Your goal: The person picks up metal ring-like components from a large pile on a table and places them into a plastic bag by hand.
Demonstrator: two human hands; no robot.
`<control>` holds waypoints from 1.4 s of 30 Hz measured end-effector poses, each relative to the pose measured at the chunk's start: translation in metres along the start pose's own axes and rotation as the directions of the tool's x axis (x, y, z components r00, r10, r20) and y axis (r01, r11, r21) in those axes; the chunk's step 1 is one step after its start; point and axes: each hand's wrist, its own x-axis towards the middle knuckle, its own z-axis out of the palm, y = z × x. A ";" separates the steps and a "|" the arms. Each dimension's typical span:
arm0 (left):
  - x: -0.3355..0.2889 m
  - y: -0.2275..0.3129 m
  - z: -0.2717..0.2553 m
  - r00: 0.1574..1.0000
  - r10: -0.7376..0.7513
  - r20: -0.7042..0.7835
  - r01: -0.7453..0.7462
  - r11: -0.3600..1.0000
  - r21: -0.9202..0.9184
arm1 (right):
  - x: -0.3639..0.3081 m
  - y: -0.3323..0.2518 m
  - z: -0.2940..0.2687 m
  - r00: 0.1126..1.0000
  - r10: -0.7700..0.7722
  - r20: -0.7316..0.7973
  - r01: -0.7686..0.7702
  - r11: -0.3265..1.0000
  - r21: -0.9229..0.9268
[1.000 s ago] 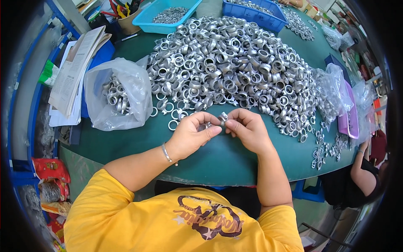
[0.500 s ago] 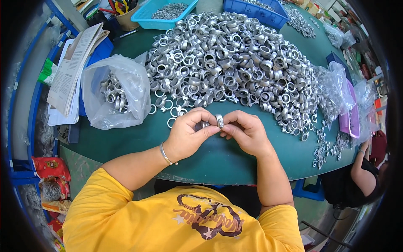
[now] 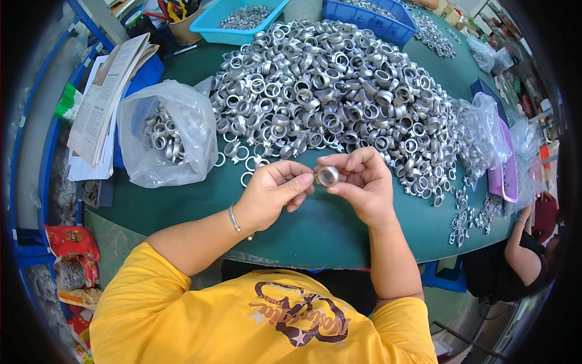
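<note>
A silver metal ring point(image 3: 328, 176) sits between the thumb and fingers of my right hand point(image 3: 365, 185), its round opening turned toward me. Close beside it is my left hand point(image 3: 276, 191), thumb pressed against curled fingers. Whether those fingers touch the ring or hold something small cannot be made out. Just beyond both hands rises a large heap of similar metal rings point(image 3: 339, 91), many with a small lug on the side. A few loose rings point(image 3: 247, 178) lie at the heap's near left edge.
A clear plastic bag point(image 3: 197, 142) with rings stands at the left, beside papers point(image 3: 100, 109). Light-blue point(image 3: 239, 36) and dark-blue trays point(image 3: 364, 23) of small parts sit at the back. On the right are a purple basket point(image 3: 508, 164) and another person's arm point(image 3: 515, 249).
The ring has turned from edge-on to showing its opening and now sits in my right hand's fingers. My right hand has lifted and opened out slightly; the ring seen inside my left hand is hidden.
</note>
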 end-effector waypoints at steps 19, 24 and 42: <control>0.003 0.001 -0.005 0.980 -0.199 0.021 0.199 0.953 -0.229 | 0.020 0.008 -0.021 0.890 -0.417 -0.187 -0.066 0.287 -0.956; 0.004 -0.001 -0.003 0.992 -0.124 -0.024 0.124 0.992 -0.021 | 0.006 0.010 -0.006 0.969 -0.173 -0.178 0.044 0.826 -0.562; 0.001 -0.002 -0.003 0.881 0.457 0.125 -0.449 0.721 0.528 | 0.003 0.006 0.003 0.988 0.133 -0.075 -0.146 0.964 -0.220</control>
